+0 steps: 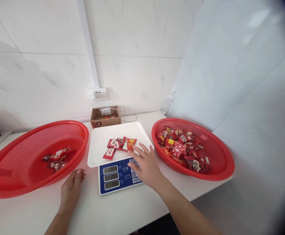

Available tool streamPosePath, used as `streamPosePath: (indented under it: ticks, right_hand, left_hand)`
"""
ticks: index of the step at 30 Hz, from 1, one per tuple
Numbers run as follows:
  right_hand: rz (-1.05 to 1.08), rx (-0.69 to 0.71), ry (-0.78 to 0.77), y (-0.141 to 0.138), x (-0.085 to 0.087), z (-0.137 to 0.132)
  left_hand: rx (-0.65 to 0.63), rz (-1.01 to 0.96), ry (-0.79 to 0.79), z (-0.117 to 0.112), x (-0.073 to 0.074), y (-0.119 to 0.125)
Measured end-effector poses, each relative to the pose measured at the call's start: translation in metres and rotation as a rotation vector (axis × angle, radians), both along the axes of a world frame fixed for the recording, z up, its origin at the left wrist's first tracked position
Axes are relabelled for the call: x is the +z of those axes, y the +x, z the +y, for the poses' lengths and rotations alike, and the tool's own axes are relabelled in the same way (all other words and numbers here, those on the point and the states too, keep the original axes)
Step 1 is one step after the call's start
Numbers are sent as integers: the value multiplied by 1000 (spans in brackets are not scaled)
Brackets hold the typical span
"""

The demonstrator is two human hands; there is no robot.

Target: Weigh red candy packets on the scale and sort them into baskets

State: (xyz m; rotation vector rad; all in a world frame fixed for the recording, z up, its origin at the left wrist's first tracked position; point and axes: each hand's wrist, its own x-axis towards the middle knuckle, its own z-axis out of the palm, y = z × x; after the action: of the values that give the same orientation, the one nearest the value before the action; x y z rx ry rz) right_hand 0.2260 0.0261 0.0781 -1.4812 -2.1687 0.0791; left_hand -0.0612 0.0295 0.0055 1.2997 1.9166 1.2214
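Red glossy-wrapped sweets [120, 145]: we have these in a loose cluster on the white square scale pan [97, 138].
Right hand [146, 166]: grip spread wide, holding nothing, over the pan's near right edge; contact unclear.
Left hand [71, 185]: grip loosely curled beside the red oval mesh basket [22, 150]; we cannot tell whether it holds anything.
Blue keypad panel [126, 182]: we likely get the steadiest reading with all fingers clear.
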Motion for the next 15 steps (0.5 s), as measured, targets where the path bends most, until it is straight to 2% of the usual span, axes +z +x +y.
streamPosePath:
  ticks: [2,4,8,11,15]
  right_hand:
    - [-11,58,9,-11,7,0]
    - [-37,172,32,-26,13,0]
    - [-111,357,56,-53,17,7]
    - [-114,359,22,-59,13,14]
    - [-88,265,-31,-48,11,17]
  left_hand:
    - [2,16,-24,1,1,0]
    - [2,21,-35,1,1,0]
    - [13,5,-15,1,1,-1]
    - [22,5,-14,2,1,-2]
    - [13,21,-50,3,1,-3]
